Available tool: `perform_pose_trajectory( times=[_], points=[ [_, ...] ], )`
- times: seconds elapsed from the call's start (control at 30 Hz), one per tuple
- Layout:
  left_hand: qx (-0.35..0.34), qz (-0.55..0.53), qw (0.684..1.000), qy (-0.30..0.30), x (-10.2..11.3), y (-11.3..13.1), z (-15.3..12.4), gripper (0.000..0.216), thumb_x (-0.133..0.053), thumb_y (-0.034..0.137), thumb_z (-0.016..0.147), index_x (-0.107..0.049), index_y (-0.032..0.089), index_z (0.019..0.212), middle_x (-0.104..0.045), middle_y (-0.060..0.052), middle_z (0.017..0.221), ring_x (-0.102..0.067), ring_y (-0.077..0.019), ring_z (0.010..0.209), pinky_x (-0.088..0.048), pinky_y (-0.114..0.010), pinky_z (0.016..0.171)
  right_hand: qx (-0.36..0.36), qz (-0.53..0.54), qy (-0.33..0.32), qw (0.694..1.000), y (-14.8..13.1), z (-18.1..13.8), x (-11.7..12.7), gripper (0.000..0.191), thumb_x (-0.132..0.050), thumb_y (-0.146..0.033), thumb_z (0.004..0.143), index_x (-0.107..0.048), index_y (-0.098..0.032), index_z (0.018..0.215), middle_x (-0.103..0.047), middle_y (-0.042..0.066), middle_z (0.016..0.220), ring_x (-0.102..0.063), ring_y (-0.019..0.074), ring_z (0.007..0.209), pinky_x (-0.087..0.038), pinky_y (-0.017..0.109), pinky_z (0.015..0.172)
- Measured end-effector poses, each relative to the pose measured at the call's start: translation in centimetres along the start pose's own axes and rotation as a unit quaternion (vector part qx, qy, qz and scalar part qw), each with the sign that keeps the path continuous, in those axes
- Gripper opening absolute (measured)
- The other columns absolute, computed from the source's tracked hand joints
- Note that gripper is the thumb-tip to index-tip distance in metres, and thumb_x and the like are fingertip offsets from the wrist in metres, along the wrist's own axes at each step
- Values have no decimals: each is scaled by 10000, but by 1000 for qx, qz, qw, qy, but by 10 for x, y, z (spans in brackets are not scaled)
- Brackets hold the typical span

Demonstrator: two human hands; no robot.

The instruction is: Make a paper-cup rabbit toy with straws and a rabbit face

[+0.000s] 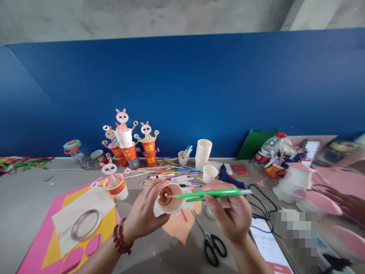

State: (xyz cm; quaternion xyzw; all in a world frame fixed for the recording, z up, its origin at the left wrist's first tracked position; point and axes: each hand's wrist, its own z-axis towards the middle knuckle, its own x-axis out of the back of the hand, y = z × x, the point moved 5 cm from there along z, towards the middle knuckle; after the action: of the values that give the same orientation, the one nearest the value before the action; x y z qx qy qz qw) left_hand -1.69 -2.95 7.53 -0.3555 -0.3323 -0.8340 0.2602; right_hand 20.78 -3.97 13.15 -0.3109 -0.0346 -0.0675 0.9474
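Note:
My left hand (pixel 148 205) is wrapped round a paper cup (pixel 177 206), its mouth tilted towards me. The cup's inside looks reddish-brown at the bottom, with a small white piece (pixel 165 195) there. Between the fingers of my right hand (pixel 232 213) are thin green straw-like sticks (pixel 219 193), held level. Their left end reaches the cup's rim, and a thin pale tip seems to extend over the opening; its exact kind is unclear. Below the hands lie black-handled scissors (pixel 211 243) and a peach paper sheet (pixel 180 228).
Rabbit-faced cups (pixel 148 150) stand at the back left; another rabbit cup (pixel 115 186) is nearer. Coloured sticks and markers (pixel 173 176), stacked white cups (pixel 203 152) and a blue glue gun (pixel 228 177) lie behind. Tape (pixel 74 230) rests on paper at left. A co-worker's hand (pixel 339 198) is at right.

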Motion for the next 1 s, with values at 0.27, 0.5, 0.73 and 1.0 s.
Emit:
perform_pose_trajectory(
  times=[0.27,0.5,0.73,1.0],
  points=[
    [-49,-78,995,45,3,30,29,684,-659,145,736,-382,199,1359,-548,-152,1301,-512,-309,1240,-446,-471,1038,60,-80,8,995,-13,6,10,264,-623,-49,836,-653,-222,1034,-716,56,893,-691,221,845,-551,394,812],
    [-57,-138,988,32,2,28,29,708,-654,105,719,-376,208,1362,-542,-148,1292,-510,-305,1238,-431,-477,1041,91,-69,16,993,-16,6,9,334,-640,-3,795,-642,-194,1068,-709,45,865,-670,193,817,-571,343,751],
    [-56,-155,986,30,3,24,29,700,-663,100,717,-389,204,1352,-544,-157,1283,-515,-312,1228,-429,-495,1037,109,-81,6,991,-20,7,8,345,-645,21,768,-652,-182,1047,-717,35,864,-674,177,806,-577,325,746],
    [-69,-157,985,32,4,23,29,705,-677,105,722,-386,205,1356,-559,-160,1254,-526,-317,1206,-447,-504,1014,104,-95,14,990,-18,7,8,310,-661,-7,760,-665,-191,1010,-733,37,833,-699,187,764,-596,335,714]
  ],
)
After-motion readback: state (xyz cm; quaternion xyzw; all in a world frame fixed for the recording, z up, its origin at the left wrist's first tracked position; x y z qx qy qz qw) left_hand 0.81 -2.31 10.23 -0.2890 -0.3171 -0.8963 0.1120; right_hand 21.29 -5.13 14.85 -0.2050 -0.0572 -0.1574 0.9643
